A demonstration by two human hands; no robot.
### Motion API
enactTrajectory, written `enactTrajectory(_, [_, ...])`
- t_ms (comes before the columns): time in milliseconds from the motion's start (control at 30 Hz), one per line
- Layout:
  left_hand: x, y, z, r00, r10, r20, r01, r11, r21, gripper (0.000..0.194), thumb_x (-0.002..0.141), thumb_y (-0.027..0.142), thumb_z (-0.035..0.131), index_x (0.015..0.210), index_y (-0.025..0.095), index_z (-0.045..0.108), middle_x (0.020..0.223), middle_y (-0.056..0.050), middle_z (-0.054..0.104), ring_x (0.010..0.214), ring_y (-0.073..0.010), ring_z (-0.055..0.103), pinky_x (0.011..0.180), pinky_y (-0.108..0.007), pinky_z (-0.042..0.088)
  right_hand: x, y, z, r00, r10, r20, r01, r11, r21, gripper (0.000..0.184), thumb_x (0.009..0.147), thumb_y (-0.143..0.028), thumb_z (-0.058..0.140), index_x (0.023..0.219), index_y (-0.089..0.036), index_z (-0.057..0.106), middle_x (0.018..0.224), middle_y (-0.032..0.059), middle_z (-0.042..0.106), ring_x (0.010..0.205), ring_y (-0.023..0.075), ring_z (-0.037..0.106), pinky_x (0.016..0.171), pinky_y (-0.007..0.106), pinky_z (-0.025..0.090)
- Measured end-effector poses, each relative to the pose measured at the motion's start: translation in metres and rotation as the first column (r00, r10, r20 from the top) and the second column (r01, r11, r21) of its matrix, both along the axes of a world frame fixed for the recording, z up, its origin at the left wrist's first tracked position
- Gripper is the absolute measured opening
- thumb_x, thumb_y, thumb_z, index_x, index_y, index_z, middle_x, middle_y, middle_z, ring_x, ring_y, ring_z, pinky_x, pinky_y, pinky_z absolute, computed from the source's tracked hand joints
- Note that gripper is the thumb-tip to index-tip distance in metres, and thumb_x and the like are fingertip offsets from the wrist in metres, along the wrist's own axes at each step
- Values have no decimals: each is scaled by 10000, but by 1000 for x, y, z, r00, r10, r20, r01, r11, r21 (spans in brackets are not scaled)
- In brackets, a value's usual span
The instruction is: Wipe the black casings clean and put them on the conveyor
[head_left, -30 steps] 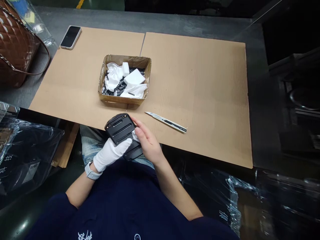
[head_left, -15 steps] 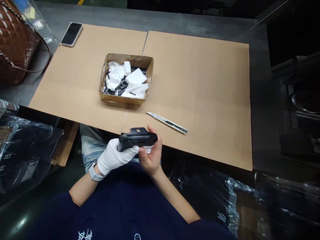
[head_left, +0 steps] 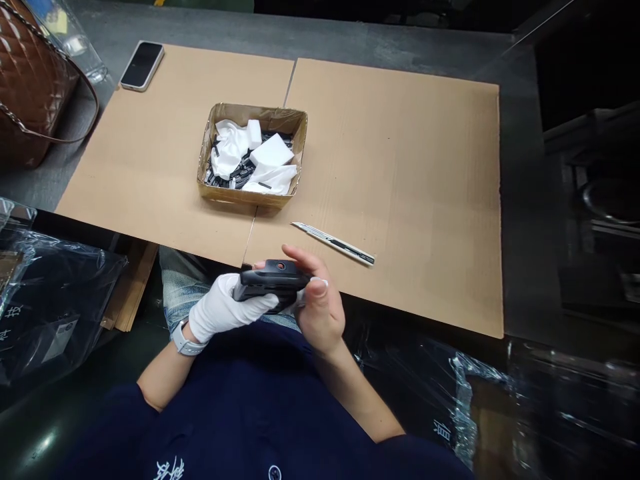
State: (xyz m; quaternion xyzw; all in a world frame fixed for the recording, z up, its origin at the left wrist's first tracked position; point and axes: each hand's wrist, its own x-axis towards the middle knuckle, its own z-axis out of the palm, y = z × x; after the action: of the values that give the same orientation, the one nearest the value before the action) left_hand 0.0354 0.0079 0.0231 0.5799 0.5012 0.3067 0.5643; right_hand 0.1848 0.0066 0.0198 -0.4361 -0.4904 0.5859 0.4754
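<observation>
A black handheld device (head_left: 273, 279) is held edge-on just above my lap, with a small orange-red spot on its top end. My left hand (head_left: 225, 310), in a white cotton glove, grips it from the left. My right hand (head_left: 320, 313) is bare and wraps the right end, its fingers curling over the top. A bit of white cloth (head_left: 301, 300) shows between the device and my right hand. Beyond my hands, a snap-off utility knife (head_left: 334, 243) lies on the cardboard, and neither hand touches it.
A small cardboard tray (head_left: 235, 194) holds white foam blocks, white wrapping and several small black parts. It stands on joined cardboard sheets (head_left: 400, 173). A smartphone (head_left: 143, 65) and a quilted brown handbag (head_left: 30, 87) lie far left. Plastic-wrapped dark packages (head_left: 55, 300) lie below the left edge.
The device has turned from lying flat, face up, to edge-on, and it has moved right. My right hand has shifted from beneath the device to curl over its right end.
</observation>
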Motion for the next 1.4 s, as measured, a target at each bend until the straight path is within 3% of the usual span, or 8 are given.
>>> enactTrajectory(100, [-6, 1, -1, 998, 29, 55, -26, 999, -43, 385, 783, 493, 623, 931, 151, 719, 883, -66, 754, 816, -221, 700, 780, -317, 561, 1, 7, 2, 1000, 5, -29, -6, 1000, -23, 515, 917, -605, 299, 1196, -269, 573, 1004, 67, 696, 962, 236, 662, 871, 446, 528])
enactTrajectory(200, [-11, 1, -1, 997, 34, 70, -29, 997, -78, 377, 767, 469, 654, 945, 143, 718, 899, -60, 753, 854, -230, 696, 816, -328, 554, 11, 24, 1, 996, -65, 54, 65, 998, 12, 512, 899, -629, 335, 1133, -270, 615, 738, 19, 641, 663, 168, 623, 621, 325, 528])
enactTrajectory(333, [-13, -1, -2, 997, 13, 72, -6, 996, -89, 348, 774, 432, 659, 965, 146, 716, 912, -61, 750, 867, -226, 693, 863, -340, 537, 28, 43, 5, 989, -97, 110, 100, 995, -18, 641, 860, -711, 281, 1191, -251, 581, 542, -40, 420, 384, 99, 328, 356, 256, 296])
enactTrajectory(500, [-12, -3, -5, 999, -3, 42, 8, 992, -123, 341, 773, 443, 653, 908, 137, 720, 885, -70, 749, 875, -240, 689, 848, -350, 542, 29, 33, 21, 985, 80, 154, -90, 994, 57, 493, 869, -604, 423, 1232, -301, 562, 843, 28, 611, 660, 169, 560, 568, 313, 483])
enactTrajectory(700, [-14, -3, -5, 999, -20, 40, 25, 990, -139, 372, 790, 434, 634, 1019, 149, 703, 968, -74, 745, 937, -241, 680, 870, -342, 530, 19, 24, 16, 978, 66, 199, -115, 962, 248, 246, 889, -347, 543, 1122, -307, 609, 927, 32, 643, 756, 157, 601, 630, 293, 515])
enactTrajectory(1000, [-20, 3, 8, 926, -204, -319, 192, 979, -69, 330, 805, 480, 590, 809, 176, 718, 634, 21, 655, 549, -109, 550, 557, -219, 421, 36, 36, 5, 852, 523, 8, -518, 846, -127, 374, 858, -486, 555, 1109, -228, 656, 1018, 58, 700, 885, 170, 657, 766, 299, 534])
enactTrajectory(1200, [-24, 6, 17, 794, -294, -532, 349, 937, 4, 402, 850, 541, 496, 678, 207, 640, 532, 51, 552, 470, -88, 473, 494, -222, 302, 36, 23, -16, 898, 423, -124, -440, 869, -227, 352, 785, -538, 630, 900, -205, 630, 815, 25, 629, 700, 129, 567, 625, 257, 480])
enactTrajectory(1400, [-21, 7, 11, 755, -314, -575, 376, 927, -13, 403, 864, 574, 454, 859, 244, 685, 706, 14, 683, 589, -134, 589, 559, -232, 357, 23, 13, -25, 957, 250, -146, -284, 906, -313, 420, 729, -611, 648, 805, -201, 598, 690, -9, 541, 618, 116, 471, 582, 252, 414])
